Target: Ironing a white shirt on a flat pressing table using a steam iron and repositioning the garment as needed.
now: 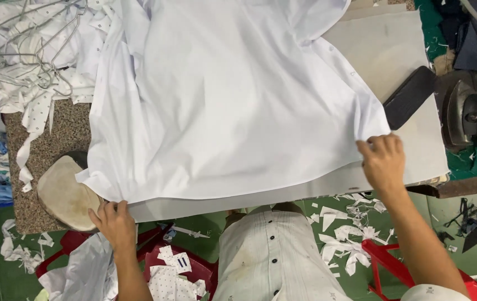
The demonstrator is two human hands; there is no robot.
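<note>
**White Shirt Spread Flat on the Pressing Counter**

One white shirt (233, 106) lies spread across the grey padded counter (394, 50), its hem toward the person and a row of small buttons running along its right edge. The right hand (384, 161) pinches the lower right corner of the hem, fingers closed on the fabric. The left hand (115, 222) grips the lower left corner, fingers curled shut on the cloth at the counter edge.

Just beside the left hand sits one oval beige pressing pad (66, 195). One black flat pad (409, 96) lies near the right hand, touching the shirt's right edge. One iron (472, 111) rests well to the right. A pile of white garments with wire hangers (38, 50) occupies the upper left. Two red plastic stools (194, 267) stand below, amid scattered white fabric scraps (350, 239) on the green floor.
</note>
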